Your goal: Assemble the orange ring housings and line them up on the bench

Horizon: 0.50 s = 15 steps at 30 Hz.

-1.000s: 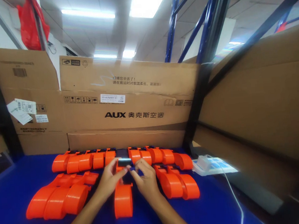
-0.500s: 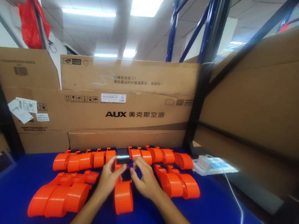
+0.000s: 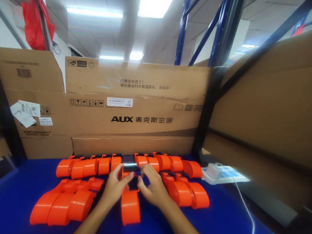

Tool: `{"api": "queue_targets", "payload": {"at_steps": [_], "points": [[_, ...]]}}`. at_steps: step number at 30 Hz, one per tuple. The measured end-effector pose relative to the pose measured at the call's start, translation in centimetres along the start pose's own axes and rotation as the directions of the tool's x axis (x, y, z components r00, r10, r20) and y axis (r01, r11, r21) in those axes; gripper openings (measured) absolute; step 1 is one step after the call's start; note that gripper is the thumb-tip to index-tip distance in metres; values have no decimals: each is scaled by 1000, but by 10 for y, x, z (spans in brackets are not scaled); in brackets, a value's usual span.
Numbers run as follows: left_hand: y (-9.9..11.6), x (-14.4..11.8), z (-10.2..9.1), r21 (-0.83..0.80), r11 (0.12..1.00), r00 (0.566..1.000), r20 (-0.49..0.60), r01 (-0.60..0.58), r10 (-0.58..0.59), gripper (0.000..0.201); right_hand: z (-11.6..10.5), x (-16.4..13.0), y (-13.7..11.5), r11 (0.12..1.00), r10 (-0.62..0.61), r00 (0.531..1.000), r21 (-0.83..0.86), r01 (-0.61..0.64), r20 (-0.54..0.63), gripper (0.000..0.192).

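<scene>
Both hands are down at the middle of the blue bench (image 3: 16, 229); the left hand (image 3: 113, 187) and the right hand (image 3: 152, 186) meet over one orange device (image 3: 130, 204) lying lengthwise between them, its rounded end pointing near; fingertips of both are pinched together on the dark part at its far end, so each grip is clamped on that device; a far row of orange devices (image 3: 95, 167) runs left to right just beyond the hands; more lie in a left group (image 3: 63, 205) and a right group (image 3: 187, 192); a white charger (image 3: 212, 170) sits at the right; cardboard boxes (image 3: 134, 111) stand behind.
</scene>
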<state>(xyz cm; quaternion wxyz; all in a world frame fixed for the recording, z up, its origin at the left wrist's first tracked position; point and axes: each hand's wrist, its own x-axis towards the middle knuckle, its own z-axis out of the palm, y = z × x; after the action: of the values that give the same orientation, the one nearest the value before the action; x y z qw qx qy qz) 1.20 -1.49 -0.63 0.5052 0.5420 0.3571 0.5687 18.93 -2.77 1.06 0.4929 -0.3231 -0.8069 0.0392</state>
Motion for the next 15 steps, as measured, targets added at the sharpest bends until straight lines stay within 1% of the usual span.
{"api": "queue_targets", "payload": {"at_steps": [7, 12, 15], "points": [[-3, 1, 0, -31, 1000, 1000, -11, -4, 3, 47, 0, 0, 0, 1000, -15, 1000, -2, 15, 23, 13], [0, 1, 1, -31, 999, 999, -13, -29, 29, 44, -5, 2, -4, 1000, -3, 999, 2, 3, 47, 11], [3, 0, 1, -64, 998, 1000, -25, -20, 18, 46, -8, 4, -8, 999, 14, 999, 44, -16, 50, 9]]}}
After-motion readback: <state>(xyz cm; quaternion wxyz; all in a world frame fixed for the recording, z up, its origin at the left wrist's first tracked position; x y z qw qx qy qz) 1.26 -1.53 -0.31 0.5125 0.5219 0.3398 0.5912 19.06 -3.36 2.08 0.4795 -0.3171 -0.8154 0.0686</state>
